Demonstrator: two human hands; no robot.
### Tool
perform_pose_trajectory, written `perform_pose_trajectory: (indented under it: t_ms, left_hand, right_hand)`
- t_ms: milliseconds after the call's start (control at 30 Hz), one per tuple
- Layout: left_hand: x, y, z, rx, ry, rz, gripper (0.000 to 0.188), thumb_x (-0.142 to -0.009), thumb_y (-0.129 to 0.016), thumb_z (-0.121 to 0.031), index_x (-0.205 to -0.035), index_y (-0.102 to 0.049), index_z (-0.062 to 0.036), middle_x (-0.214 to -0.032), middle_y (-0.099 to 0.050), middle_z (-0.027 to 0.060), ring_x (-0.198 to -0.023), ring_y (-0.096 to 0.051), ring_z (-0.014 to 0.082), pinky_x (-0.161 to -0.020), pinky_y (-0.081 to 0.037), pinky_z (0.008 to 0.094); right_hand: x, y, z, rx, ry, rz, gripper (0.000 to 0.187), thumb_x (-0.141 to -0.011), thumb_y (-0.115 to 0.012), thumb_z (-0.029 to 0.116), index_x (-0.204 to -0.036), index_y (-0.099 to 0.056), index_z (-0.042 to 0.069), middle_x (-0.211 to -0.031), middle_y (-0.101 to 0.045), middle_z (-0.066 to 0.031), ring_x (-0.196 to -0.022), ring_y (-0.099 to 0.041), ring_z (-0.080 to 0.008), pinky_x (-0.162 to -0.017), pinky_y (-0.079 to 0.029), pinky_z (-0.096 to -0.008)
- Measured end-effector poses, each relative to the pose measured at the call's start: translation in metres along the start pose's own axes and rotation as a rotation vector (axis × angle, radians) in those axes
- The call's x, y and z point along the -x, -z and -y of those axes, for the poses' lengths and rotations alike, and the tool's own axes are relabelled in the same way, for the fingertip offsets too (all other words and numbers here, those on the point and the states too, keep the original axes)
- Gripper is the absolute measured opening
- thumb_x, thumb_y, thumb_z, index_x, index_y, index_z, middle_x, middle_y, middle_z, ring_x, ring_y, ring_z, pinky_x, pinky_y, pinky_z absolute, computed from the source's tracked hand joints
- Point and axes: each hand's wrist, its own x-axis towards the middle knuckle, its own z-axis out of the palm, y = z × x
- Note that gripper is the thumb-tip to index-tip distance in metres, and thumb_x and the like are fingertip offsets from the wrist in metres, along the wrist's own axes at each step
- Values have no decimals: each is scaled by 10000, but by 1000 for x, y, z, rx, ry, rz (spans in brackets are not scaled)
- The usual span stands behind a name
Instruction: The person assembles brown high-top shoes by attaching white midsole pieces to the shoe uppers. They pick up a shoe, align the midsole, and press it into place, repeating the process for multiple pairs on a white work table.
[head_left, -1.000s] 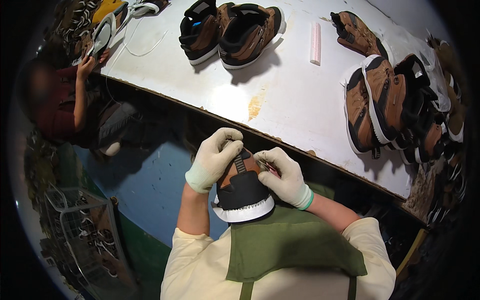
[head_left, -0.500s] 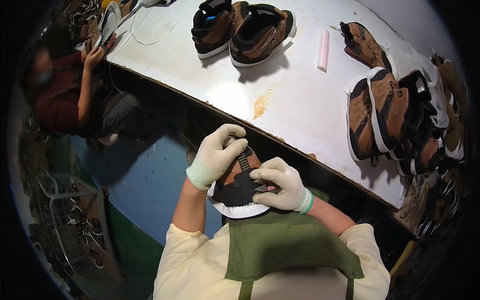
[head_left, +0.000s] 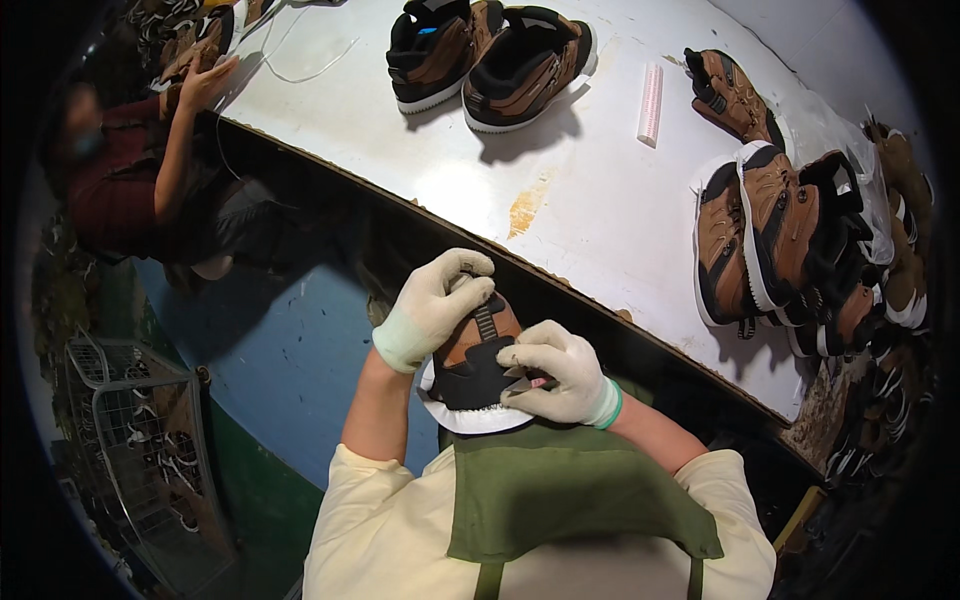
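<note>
A brown and black shoe [head_left: 475, 383] with a white sole rests against my green apron [head_left: 560, 490], its white edge toward me. My left hand [head_left: 436, 309], in a pale knit glove, is closed on the far end of the shoe. In my gloved right hand [head_left: 556, 374], thumb and fingers grip small thread snips [head_left: 516, 385]. The pointed metal blades lie close over the black part of the shoe, and a bit of pink handle shows. The palm hides the rest of the snips.
Two finished-looking shoes [head_left: 520, 75] stand on the white table [head_left: 600, 210]. A pale ruler-like strip [head_left: 650, 105] lies beyond, and several shoes [head_left: 770, 230] are piled at the right. At the left a person [head_left: 130, 180] handles a shoe; below is a wire cart [head_left: 140, 385].
The snips' blades have shifted slightly toward me at the shoe, and the right-hand fingers moved a little. My left hand keeps its hold. The co-worker's hand and the piece it handles have moved.
</note>
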Motion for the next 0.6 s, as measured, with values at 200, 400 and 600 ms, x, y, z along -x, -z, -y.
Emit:
perform_pose_trajectory:
  t_ms: [200, 400, 600]
  left_hand:
    - [-5, -1, 6, 4, -18, -12, 234, -864, -650, -86, -1057, -614, 40, -803, -565, -18, -720, -482, 34, -652, -429, 196]
    - [-6, -4, 1, -34, 23, 5, 227, -859, -656, -81, -1051, -617, 33, -748, -538, -46, -669, -451, 21, -606, -403, 187]
    - [-6, -6, 7, 40, 50, 34, 237, -857, -660, -74, -1065, -614, 31, -751, -555, -41, -676, -475, 20, -614, -414, 181]
  right_hand:
    - [-3, 1, 3, 60, -30, -4, 516, -664, -832, 144, -1135, -648, 43, -887, -602, -98, -674, -633, -209, -583, -525, -295]
    - [-6, 5, 11, 82, -135, 77, 465, -680, -819, 152, -1107, -654, 67, -875, -599, -90, -656, -632, -213, -569, -518, -306]
    - [5, 0, -2, 38, 10, 45, 348, -654, -863, 99, -895, -613, 79, -829, -567, -74, -618, -585, -185, -518, -464, -285]
